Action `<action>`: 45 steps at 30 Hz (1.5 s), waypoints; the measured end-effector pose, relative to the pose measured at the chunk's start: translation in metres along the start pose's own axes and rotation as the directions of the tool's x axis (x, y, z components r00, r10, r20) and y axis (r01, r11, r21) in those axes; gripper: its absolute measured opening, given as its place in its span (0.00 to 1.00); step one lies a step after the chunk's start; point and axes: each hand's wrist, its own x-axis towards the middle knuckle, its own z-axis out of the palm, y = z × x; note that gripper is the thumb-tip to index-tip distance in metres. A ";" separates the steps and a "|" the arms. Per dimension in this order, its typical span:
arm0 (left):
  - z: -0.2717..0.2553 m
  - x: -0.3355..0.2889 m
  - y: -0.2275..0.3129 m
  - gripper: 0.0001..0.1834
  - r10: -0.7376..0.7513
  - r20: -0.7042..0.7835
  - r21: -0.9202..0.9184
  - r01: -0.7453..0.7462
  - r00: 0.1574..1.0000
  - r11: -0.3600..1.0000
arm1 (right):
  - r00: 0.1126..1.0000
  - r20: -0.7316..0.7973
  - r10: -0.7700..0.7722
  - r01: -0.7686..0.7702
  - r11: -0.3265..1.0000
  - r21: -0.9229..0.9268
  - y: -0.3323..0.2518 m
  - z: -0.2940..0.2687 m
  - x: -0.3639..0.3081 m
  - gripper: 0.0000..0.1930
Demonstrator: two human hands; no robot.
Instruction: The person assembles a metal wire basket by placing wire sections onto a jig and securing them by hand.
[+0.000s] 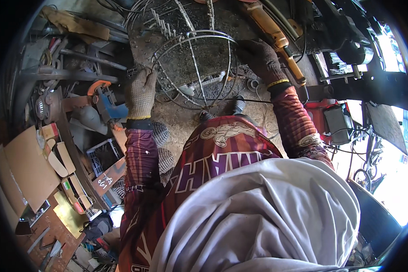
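A round frame of thin metal wire (195,68), made of hoops joined by straight rods, stands in front of me over a dark, grimy work surface (172,54). My left hand (141,92), in a pale knitted glove, is closed on the left side of its hoop. On the opposite side, my right hand (261,60), in a darker brown glove, grips the hoop's upper right; its fingertips are partly hidden in shadow. Beyond the hoops, a row of short metal pegs (162,25) rises from the surface.
An orange power tool (266,26) lies beyond my right hand. To the left are metal bars (93,59), an orange and blue tool (108,102) and cardboard boxes (27,167). Rolled wire mesh (160,133) rests by my left forearm. A red machine (324,113) is at right.
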 end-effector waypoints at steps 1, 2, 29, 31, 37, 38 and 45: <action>0.000 0.001 0.001 0.14 0.000 -0.004 0.008 0.000 1.000 1.000 | 1.000 -0.015 -0.005 0.004 0.999 -0.041 -0.002 0.001 0.001 0.15; 0.000 0.001 0.002 0.14 -0.020 -0.003 0.023 0.020 1.000 1.000 | 0.999 -0.031 -0.010 0.007 0.997 -0.082 -0.004 0.003 0.002 0.15; 0.004 0.002 -0.002 0.13 -0.088 0.005 0.008 0.088 0.996 0.996 | 0.999 -0.014 0.031 -0.030 0.999 0.043 0.009 0.011 0.006 0.15; -0.001 0.003 0.002 0.12 -0.102 0.050 -0.034 0.104 0.994 0.994 | 0.999 -0.011 0.035 -0.034 0.993 0.111 0.019 0.011 0.004 0.15; -0.001 -0.001 -0.030 0.13 -0.030 0.023 -0.113 0.032 0.999 0.993 | 0.993 0.115 -0.004 -0.026 0.965 0.262 0.019 -0.008 0.004 0.16; -0.002 -0.001 -0.029 0.13 -0.029 0.044 -0.075 0.032 0.999 0.997 | 0.993 0.114 -0.002 -0.028 0.966 0.259 0.021 -0.007 0.005 0.16; 0.004 -0.007 -0.026 0.14 -0.123 0.054 -0.269 0.133 0.991 0.954 | 0.971 0.201 0.131 -0.214 0.850 0.482 0.028 -0.011 0.008 0.17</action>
